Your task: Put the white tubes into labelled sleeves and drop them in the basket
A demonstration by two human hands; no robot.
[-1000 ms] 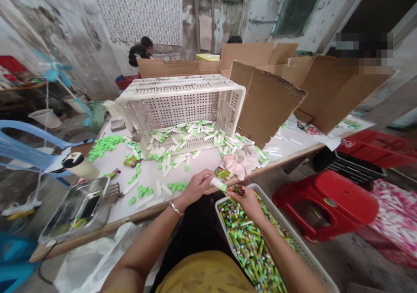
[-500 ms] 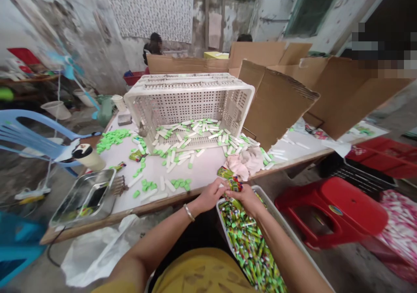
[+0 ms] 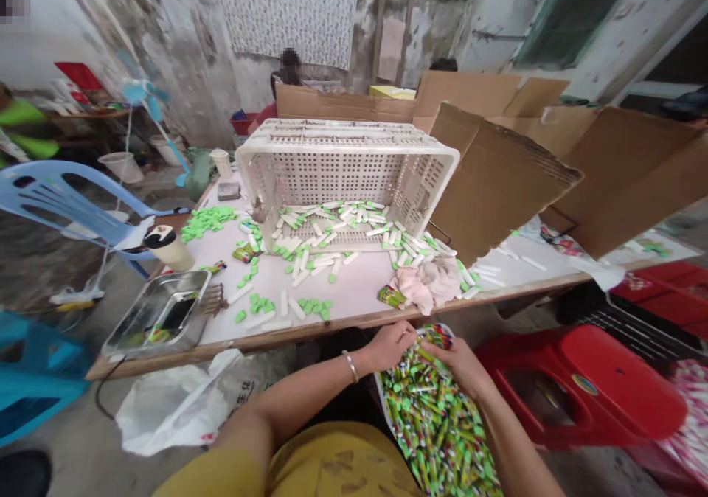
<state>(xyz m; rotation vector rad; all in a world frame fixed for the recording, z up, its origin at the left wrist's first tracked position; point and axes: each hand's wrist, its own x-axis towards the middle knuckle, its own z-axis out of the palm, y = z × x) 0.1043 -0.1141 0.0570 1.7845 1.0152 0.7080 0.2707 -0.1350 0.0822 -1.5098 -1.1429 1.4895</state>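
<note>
My left hand [image 3: 390, 347] is curled at the table's front edge, over the basket's near corner, and I cannot tell if it holds anything. My right hand [image 3: 456, 360] sits over a white basket [image 3: 387, 401] heaped with green printed tubes, its fingertips on a printed tube [image 3: 436, 335]. On the table [image 3: 354, 294], a white plastic crate [image 3: 343, 165] lies tipped on its side. White tubes [image 3: 315, 261] and green caps [image 3: 259, 304] are strewn around it. A pink cloth [image 3: 425, 283] and a printed packet [image 3: 391, 296] lie nearest my hands.
A steel tray [image 3: 158, 313] stands at the table's left front, with a white plastic bag [image 3: 177, 401] below. A red plastic stool [image 3: 580, 386] stands to my right. Cardboard sheets [image 3: 498, 187] rise behind the table. A person in a red top [image 3: 271, 110] sits beyond them.
My hands have dropped from the table edge to over the basket. The white tube with the green cap no longer shows between them. The whole view has shifted as my head turned.
</note>
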